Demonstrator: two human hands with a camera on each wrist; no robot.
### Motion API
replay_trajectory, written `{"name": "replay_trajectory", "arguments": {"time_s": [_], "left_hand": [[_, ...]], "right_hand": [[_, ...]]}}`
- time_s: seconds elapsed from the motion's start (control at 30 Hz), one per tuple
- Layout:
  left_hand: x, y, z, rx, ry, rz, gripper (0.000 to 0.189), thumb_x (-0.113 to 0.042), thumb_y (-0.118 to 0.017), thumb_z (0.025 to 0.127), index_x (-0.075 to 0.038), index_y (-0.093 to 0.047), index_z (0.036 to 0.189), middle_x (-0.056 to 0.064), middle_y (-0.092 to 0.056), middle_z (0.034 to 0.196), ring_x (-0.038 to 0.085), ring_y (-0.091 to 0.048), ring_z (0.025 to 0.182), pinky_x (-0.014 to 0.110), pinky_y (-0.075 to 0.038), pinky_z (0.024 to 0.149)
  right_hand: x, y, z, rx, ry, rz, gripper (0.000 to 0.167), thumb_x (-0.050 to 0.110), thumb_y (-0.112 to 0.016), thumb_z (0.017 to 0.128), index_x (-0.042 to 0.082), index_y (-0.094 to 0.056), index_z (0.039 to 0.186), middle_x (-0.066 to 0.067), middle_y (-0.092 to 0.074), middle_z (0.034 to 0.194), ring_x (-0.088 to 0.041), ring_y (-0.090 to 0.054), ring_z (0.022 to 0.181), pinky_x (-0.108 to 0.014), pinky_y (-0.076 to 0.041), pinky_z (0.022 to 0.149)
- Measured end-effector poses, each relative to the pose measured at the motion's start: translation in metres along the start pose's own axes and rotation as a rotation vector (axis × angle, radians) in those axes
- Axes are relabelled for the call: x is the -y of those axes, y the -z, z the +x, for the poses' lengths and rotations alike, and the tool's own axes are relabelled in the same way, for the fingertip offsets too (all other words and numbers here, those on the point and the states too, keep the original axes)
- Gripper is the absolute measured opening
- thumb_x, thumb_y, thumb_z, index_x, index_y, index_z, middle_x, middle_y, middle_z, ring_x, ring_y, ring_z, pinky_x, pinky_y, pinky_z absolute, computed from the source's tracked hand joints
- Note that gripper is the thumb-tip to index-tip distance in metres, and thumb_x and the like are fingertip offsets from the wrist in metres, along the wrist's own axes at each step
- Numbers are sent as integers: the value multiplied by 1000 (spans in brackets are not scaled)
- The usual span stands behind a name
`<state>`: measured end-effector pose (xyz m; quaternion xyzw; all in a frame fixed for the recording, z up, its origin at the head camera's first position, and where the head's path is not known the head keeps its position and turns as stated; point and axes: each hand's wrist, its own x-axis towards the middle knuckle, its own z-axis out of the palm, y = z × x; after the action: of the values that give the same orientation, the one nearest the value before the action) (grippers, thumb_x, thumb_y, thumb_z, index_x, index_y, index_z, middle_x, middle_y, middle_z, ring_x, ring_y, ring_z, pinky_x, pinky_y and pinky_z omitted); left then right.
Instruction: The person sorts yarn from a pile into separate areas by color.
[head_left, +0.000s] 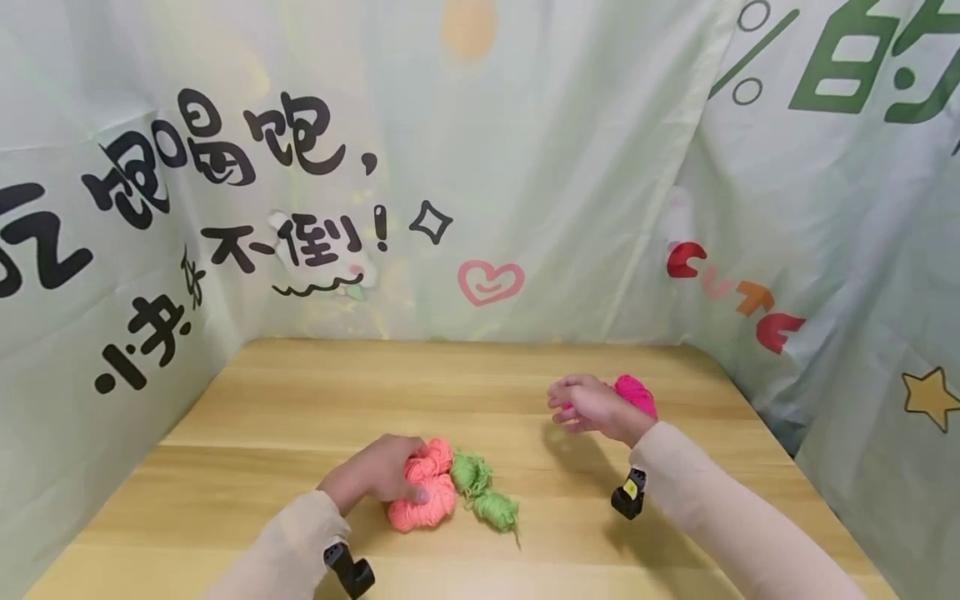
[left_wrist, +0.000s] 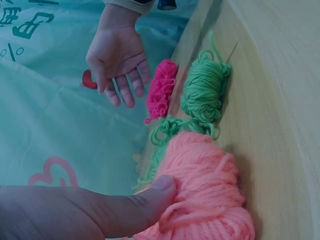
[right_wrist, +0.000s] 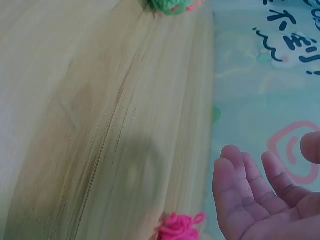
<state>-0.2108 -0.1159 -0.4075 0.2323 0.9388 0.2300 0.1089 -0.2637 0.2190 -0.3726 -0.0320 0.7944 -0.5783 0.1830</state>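
Note:
A skein of coral-pink yarn [head_left: 431, 507], pinched in at its middle, lies on the wooden table with my left hand [head_left: 378, 471] gripping it from the left. In the left wrist view, the thumb [left_wrist: 142, 202] presses on the coral strands; the other fingers are hidden. Right beside it is a green yarn skein [head_left: 495, 510], also narrow in the middle, with a loose end trailing toward me. My right hand [head_left: 588, 406] hovers over the table, fingers loosely extended and holding nothing. Partly behind that hand sits a magenta yarn skein [head_left: 637, 395].
The wooden table [head_left: 337, 379] is enclosed at the back and sides by pale green printed curtains [head_left: 540, 167]. A small black device is strapped at each wrist, with the right one [head_left: 628, 494] hanging below the sleeve.

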Motion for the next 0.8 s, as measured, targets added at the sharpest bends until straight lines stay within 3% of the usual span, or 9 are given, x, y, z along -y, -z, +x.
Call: {"name": "replay_trajectory", "arguments": {"time_s": [0.3,0.6,0.8], "left_hand": [[2,3,1,28,47,10,54,-22,-87,72,-2,-63,115,11,-65,109,34,-58,108,49,-46,94],[2,11,3,49,60,13,51,-22,-88,70,-6,-63,111,9,-64,108,33,-58,106,49,-46,93],[1,13,4,51,58,-39,48,-22,-84,76,-6,-62,115,9,-65,110,32,-59,106,47,-48,91]], "right_hand": [[8,-10,-2,33,-22,33,35,20,-46,102,-5,-47,126,-27,-50,129,-39,-59,105,-49,-51,87],[8,-18,-6,86,-34,56,43,22,-45,103,-8,-42,133,-28,-48,132,-43,-55,111,-49,-51,88],[2,-29,-9,112,-59,78,42,20,-44,102,-8,-41,134,-28,-49,132,-44,-55,112,-50,-50,88]]}}
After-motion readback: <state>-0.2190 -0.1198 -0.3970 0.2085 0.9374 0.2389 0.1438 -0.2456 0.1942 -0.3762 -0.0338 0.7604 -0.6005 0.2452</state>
